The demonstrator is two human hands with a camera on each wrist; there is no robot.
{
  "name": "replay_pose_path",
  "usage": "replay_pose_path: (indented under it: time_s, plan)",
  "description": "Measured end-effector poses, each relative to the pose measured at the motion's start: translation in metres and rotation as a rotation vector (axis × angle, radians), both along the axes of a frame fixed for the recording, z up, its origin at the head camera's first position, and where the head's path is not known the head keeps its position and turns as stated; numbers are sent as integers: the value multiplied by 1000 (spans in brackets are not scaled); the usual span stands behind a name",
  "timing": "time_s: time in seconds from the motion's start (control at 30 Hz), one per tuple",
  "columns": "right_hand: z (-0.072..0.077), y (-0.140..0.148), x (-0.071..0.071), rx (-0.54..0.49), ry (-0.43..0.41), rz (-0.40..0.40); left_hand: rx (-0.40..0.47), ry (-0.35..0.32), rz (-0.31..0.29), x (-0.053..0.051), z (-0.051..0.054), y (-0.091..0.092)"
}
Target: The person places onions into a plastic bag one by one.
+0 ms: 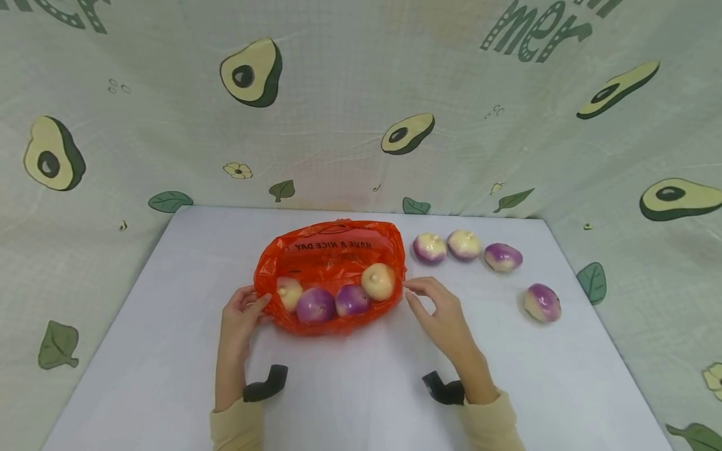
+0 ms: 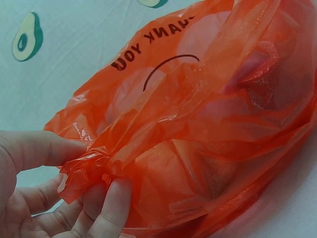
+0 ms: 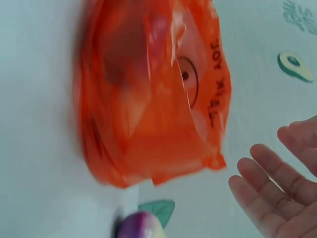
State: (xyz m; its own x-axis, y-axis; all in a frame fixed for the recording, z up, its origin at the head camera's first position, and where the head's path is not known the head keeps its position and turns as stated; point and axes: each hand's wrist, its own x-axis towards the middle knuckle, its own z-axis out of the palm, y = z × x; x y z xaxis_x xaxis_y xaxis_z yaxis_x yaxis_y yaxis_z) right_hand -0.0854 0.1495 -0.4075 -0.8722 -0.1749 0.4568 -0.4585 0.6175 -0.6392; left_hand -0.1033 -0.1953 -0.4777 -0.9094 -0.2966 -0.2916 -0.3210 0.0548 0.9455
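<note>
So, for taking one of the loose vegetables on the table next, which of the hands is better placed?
Probably the right hand: it is nearer to the loose vegetables, and the right wrist view shows it holding nothing. The left hand pinches the edge of the red bag.

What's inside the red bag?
Four turnips are visible inside the red bag. Their undersides and the bag's floor beneath them are covered, so anything lower can't be seen.

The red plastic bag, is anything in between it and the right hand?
No, nothing visible stands between the right hand and the red plastic bag. The closest loose turnip sits farther back, out of the way.
</note>
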Motion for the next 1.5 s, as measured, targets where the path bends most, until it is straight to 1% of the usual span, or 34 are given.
replay_pose_path:
  time_s: [0.07, 0.17, 0.2, 0.27, 0.33, 0.4, 0.57, 0.7, 0.77, 0.9, 0.93, 1.0, 1.1, 1.17, 1.3, 1.4, 1.43, 1.5]
  plan:
    - [0, 11, 2, -7, 27, -27, 3, 3, 5, 1, 6, 2]
    - [0, 27, 5, -8, 56, -75, -15, -4, -6, 3, 16, 4]
    - [-1, 32, 6, -11, 68, -87, -24, -20, 0, 3, 18, 5]
    - [-2, 42, 8, -17, 93, -121, -39, -37, -18, 3, 23, 6]
    - [-4, 52, 10, -27, 113, -158, -34, -51, -20, 3, 26, 6]
    - [-6, 62, 13, -45, 108, -203, -25, -55, -23, 3, 27, 5]
    - [-10, 86, 25, -84, 44, -332, -17, -42, -25, 4, 25, 5]
    - [-15, 104, 34, -77, -3, -443, -17, -20, -18, 4, 23, 6]
    - [-17, 113, 38, -68, -20, -500, -11, -26, -11, 4, 19, 5]
    - [-24, 130, 41, -72, -49, -596, -18, -38, -16, 3, 21, 5]
    - [-26, 135, 41, -77, -46, -609, -20, -42, -14, 3, 22, 5]
    - [-31, 144, 41, -84, -42, -631, -26, -41, -18, 4, 27, 7]
    - [-37, 157, 40, -87, -35, -667, -25, -46, -21, 4, 28, 7]
    - [-40, 164, 41, -80, -54, -699, -24, -48, -26, 3, 28, 7]
    - [-42, 178, 40, -54, -129, -760, -15, -35, -26, 3, 26, 7]
    - [-41, 188, 37, -27, -198, -784, -18, -25, -18, 4, 25, 8]
    - [-41, 192, 36, -15, -226, -787, -17, -23, -7, 4, 25, 8]
    - [-41, 198, 33, -2, -284, -794, -29, -26, -7, 5, 25, 9]
